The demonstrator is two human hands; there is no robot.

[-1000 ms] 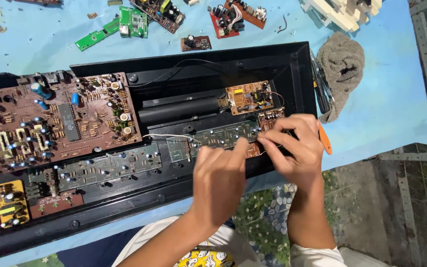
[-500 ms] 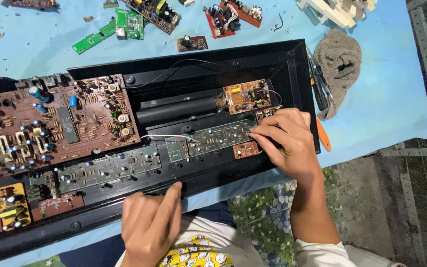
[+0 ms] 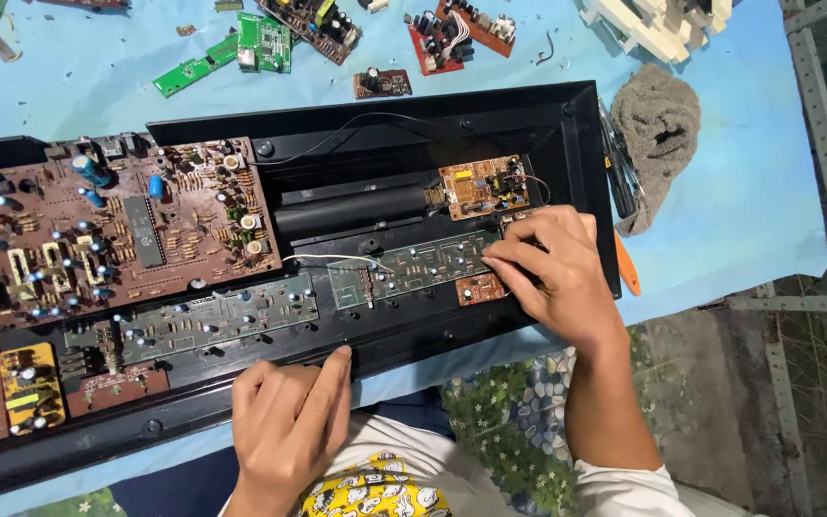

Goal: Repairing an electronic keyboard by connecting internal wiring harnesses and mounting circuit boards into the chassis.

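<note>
Change since earlier view: the left hand (image 3: pixel 289 431) is withdrawn from the narrow board and is now set on the near rim of the black casing (image 3: pixel 413 330); the right hand (image 3: pixel 552 273) is kept at the board's right end.
Right grip: fingers (image 3: pixel 509 260) are curled and pressed onto the right end of the narrow green circuit board (image 3: pixel 413 273); whether an edge is pinched cannot be told.
Left grip: nothing is held; the hand is loosely open, with the forefinger laid on the casing rim.
Board location: inside the casing, along its near side, just below the small orange board (image 3: pixel 482 187).
Handling judgement: the board is probably light, thin and brittle; it is best taken by its bare edges, clear of the solder joints.
Attached: a white wire (image 3: pixel 332 258) runs to the board's left end.
Surroundings: a large brown board (image 3: pixel 98 235) lies to the left; a grey rag (image 3: pixel 658 129) is on the blue table (image 3: pixel 758 220).
</note>
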